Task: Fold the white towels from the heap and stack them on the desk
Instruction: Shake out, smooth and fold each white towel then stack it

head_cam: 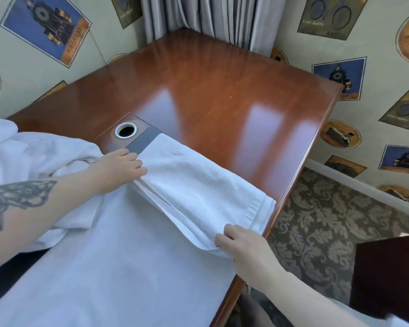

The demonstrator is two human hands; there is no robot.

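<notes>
On the glossy wooden desk point(222, 95) my left hand point(118, 168) and right hand point(243, 246) each pinch the white towel's point(187, 185) folded edge; the heap point(33, 152) lies at left

White towel point(118, 256); white heap point(33, 156) far left. Glossy reddish-brown desk point(222, 90). Grey curtain point(210, 15). Beige wallpaper point(387, 90), blue and orange picture prints. Grey-brown leaf-patterned carpet point(316, 232). Dark tattoo point(17, 197), left forearm.

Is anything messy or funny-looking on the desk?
A little. The towel being folded lies slanted across the desk, and its near end hangs past the desk's front edge. To the left, the heap of white towels is still rumpled. Nothing looks spilled or broken.
</notes>
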